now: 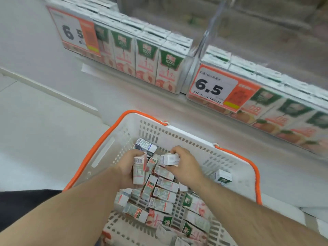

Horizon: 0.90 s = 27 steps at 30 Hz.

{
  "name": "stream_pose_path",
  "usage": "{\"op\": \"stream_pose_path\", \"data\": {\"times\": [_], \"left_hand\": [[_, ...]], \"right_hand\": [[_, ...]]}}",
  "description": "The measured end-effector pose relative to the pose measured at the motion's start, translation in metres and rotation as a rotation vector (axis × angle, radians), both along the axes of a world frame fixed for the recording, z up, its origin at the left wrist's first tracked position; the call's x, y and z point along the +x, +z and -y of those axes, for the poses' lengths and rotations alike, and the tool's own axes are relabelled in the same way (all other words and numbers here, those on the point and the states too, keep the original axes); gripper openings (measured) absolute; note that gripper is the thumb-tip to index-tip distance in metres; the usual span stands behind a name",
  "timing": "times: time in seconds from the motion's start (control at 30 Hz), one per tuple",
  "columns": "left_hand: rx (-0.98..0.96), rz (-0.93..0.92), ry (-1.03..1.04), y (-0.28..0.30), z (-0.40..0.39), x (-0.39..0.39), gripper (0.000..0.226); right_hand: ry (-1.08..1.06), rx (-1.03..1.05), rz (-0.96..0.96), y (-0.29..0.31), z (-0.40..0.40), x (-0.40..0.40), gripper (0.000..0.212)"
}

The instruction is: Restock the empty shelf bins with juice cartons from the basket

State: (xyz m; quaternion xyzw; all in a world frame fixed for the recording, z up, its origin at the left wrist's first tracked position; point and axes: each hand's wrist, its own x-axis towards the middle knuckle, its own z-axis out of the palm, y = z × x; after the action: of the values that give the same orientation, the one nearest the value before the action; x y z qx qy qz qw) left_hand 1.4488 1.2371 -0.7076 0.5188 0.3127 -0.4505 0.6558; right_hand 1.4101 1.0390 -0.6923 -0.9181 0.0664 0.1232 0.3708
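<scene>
- Two hands reach into the basket (177,134).
- Left hand (128,167) grips an upright carton (139,172).
- Right hand (184,164) pinches another carton (168,159).

1. A white perforated plastic basket with orange handles (186,137) is placed on the floor in front of a low white shelf (142,96).
2. Small white juice cartons (165,194) are heaped inside the basket.
3. Both hands are held within the basket: the left hand (127,167) beside the right hand (184,166), each gripping a carton.
4. Upright cartons are lined in two clear plastic shelf bins (190,57) behind the basket, side by side.
</scene>
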Motion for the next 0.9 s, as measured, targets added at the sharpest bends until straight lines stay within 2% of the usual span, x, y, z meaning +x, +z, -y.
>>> {"op": "stream_pose_path", "data": {"times": [0.1, 0.2, 0.4, 0.47, 0.53, 0.63, 0.8, 0.9], "left_hand": [[-0.134, 0.054, 0.07, 0.036, 0.019, 0.0, 0.031], [-0.207, 0.149, 0.059, 0.078, 0.039, 0.0, 0.029], [-0.179, 0.34, -0.053, 0.148, 0.079, -0.008, 0.048], [-0.205, 0.407, -0.039, 0.172, 0.093, -0.014, 0.043], [-0.219, 0.423, -0.009, 0.192, 0.106, -0.019, 0.035], [-0.196, 0.462, -0.056, 0.208, 0.116, -0.025, 0.026], [-0.124, 0.584, -0.157, 0.217, 0.122, -0.03, 0.029], [0.001, 0.743, -0.257, 0.23, 0.137, -0.035, 0.027]], "right_hand": [[0.042, -0.094, 0.039, 0.053, 0.026, -0.016, 0.031], [0.095, -0.176, 0.094, 0.108, 0.046, -0.033, 0.029], [0.132, -0.321, 0.184, 0.199, 0.071, -0.062, 0.032], [0.139, -0.306, 0.249, 0.222, 0.079, -0.072, 0.034], [0.074, -0.25, 0.314, 0.234, 0.091, -0.077, 0.035], [-0.033, -0.196, 0.3, 0.235, 0.104, -0.08, 0.03], [0.008, -0.178, 0.311, 0.242, 0.118, -0.088, 0.027], [0.015, -0.196, 0.347, 0.25, 0.134, -0.096, 0.021]]}}
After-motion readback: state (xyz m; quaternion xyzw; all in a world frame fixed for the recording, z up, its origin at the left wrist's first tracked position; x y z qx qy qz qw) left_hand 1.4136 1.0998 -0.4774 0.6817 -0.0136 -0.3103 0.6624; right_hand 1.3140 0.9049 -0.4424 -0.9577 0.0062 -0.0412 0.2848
